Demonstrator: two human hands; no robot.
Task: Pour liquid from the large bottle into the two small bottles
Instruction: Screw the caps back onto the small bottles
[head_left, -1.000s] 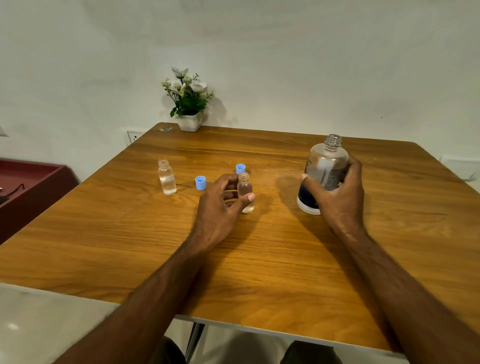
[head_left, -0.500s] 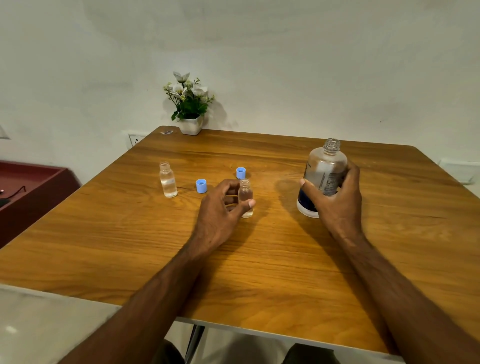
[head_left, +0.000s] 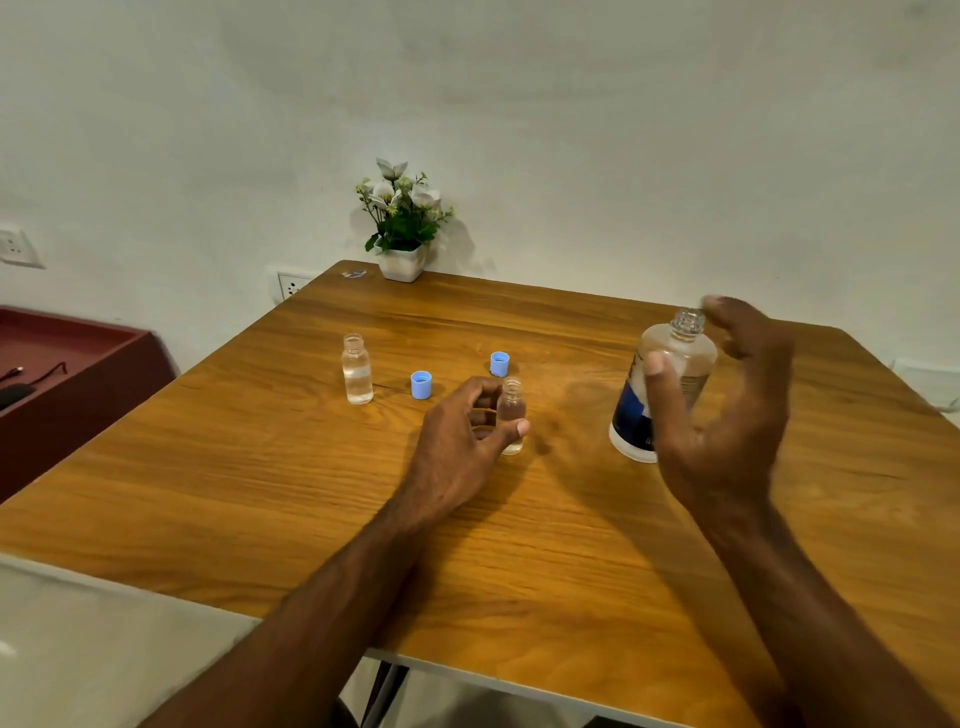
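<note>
The large clear bottle, uncapped and with a blue and white label, stands on the wooden table at the right. My right hand is beside it with fingers spread and blurred: the thumb is in front of the bottle and the fingers are near its neck, not gripping it. My left hand holds a small open bottle upright on the table between thumb and fingers. A second small open bottle, partly filled with clear liquid, stands alone further left.
Two blue caps lie between the small bottles. A potted plant sits at the table's far edge by the wall. A dark red cabinet stands left of the table.
My right hand has let go of the large bottle and opened, rising a little beside it. My left hand still grips the same small bottle.
</note>
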